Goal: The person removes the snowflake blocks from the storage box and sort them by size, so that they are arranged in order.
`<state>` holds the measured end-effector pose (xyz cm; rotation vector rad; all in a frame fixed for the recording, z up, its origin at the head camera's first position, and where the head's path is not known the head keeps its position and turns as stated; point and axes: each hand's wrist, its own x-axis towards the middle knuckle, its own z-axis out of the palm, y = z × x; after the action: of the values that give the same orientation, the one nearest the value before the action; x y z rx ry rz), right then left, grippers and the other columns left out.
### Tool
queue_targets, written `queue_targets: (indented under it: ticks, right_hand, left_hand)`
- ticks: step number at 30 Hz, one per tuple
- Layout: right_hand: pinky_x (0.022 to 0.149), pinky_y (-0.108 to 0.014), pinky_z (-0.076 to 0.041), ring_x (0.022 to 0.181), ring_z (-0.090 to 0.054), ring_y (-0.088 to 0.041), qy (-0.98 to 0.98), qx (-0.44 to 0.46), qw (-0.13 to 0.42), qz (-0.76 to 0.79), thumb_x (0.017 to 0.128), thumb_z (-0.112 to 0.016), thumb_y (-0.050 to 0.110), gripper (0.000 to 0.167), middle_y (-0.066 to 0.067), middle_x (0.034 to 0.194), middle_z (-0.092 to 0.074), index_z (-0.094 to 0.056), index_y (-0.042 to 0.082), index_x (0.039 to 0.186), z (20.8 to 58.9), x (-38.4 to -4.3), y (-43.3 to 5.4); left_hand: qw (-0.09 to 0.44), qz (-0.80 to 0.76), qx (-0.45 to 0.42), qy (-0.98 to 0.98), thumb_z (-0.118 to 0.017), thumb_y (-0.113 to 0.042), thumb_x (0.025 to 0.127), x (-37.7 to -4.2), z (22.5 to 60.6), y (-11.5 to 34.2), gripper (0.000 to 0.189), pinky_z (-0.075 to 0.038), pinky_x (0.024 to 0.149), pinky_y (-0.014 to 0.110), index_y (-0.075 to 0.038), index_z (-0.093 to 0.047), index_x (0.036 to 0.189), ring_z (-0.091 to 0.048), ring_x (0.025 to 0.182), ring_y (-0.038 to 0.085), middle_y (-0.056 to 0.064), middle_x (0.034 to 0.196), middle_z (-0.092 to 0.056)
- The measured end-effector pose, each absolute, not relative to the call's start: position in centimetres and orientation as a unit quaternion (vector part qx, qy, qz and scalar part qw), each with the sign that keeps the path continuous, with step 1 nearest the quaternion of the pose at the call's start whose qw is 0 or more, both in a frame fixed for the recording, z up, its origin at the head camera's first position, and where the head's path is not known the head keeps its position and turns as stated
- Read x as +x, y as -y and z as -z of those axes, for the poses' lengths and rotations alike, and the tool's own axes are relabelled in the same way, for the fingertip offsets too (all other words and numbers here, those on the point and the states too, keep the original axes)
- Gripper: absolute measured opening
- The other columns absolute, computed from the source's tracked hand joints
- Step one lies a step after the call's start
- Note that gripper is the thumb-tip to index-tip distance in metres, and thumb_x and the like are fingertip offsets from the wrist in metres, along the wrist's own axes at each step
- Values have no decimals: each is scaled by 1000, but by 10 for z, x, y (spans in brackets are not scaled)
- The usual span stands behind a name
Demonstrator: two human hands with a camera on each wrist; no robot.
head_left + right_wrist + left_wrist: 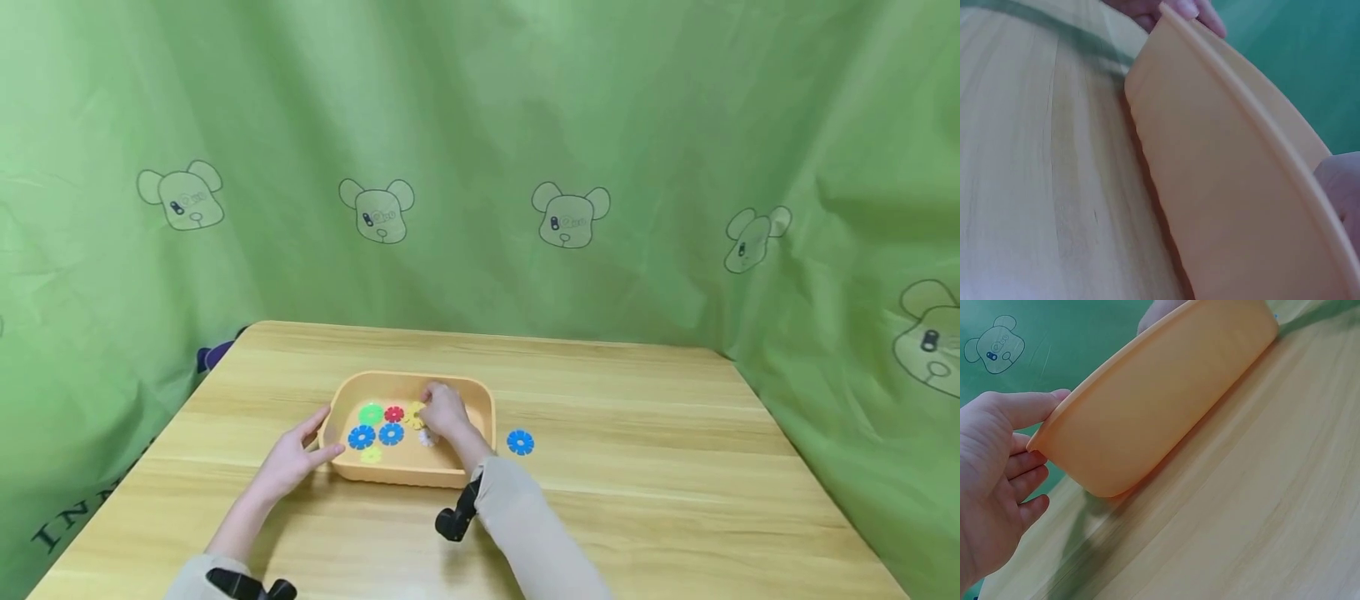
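- The left hand [291,460] holds the near-left rim of the peach, rounded-rectangular plastic tray [405,477], thumb and fingers set apart around it.
- The right hand [446,412] reaches inside, fingers bent at the yellow notched plastic discs [414,411]; whether it pinches one I cannot tell.
- Those discs look light, stiff, perhaps slippery; an edge pinch should suit.
- Between the hands: red notched disc [393,414], blue notched discs [391,433].
- Right of the right hand, beyond the tray's wall: a lone blue disc [521,442] on the wooden counter [637,417].
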<state>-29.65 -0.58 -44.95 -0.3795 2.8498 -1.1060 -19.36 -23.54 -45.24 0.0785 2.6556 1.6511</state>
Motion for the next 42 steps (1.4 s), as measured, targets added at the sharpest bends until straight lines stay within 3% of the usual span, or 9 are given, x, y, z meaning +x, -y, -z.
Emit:
queue_targets:
  ticks: [9,15,19,26,42]
  right_hand:
    - [44,-21,-43,53,-51,-14,-868,-116,57,479,79,-61,-5,13,-3,68,-52,-60,-1,91,434,-294,-4]
    - [60,-34,-57,58,-59,-18,-826,-102,72,550,79,-63,-7,16,-8,72,-59,-60,-5,95,412,-294,-21]
    - [60,-28,-57,58,-59,-14,-805,-87,71,582,80,-63,-7,19,-11,77,-62,-60,-6,98,399,-292,-38]
    - [62,-28,-56,62,-59,-15,-773,-50,52,631,81,-63,-8,22,-11,79,-61,-58,-9,102,390,-288,-84]
    - [60,-24,-55,63,-59,-13,-781,21,58,621,82,-61,-6,22,-9,78,-62,-54,-12,102,439,-282,-191]
  left_hand:
    - [4,-534,24,-845,-68,-21,85,-192,452,234,78,-25,107,48,7,-23,143,-23,132,44,27,147,-21]
    - [2,-543,23,-840,-66,-16,86,-192,451,233,76,-26,106,47,7,-22,143,-23,132,44,27,147,-20]
    - [0,-547,24,-837,-66,-15,86,-192,452,234,76,-27,105,46,7,-22,143,-24,132,43,28,147,-20]
    - [1,-547,25,-837,-66,-15,86,-192,453,233,75,-27,106,46,7,-22,143,-24,132,43,27,147,-20]
    - [3,-548,25,-836,-65,-15,87,-190,451,231,75,-26,107,45,7,-21,144,-23,133,41,27,147,-20]
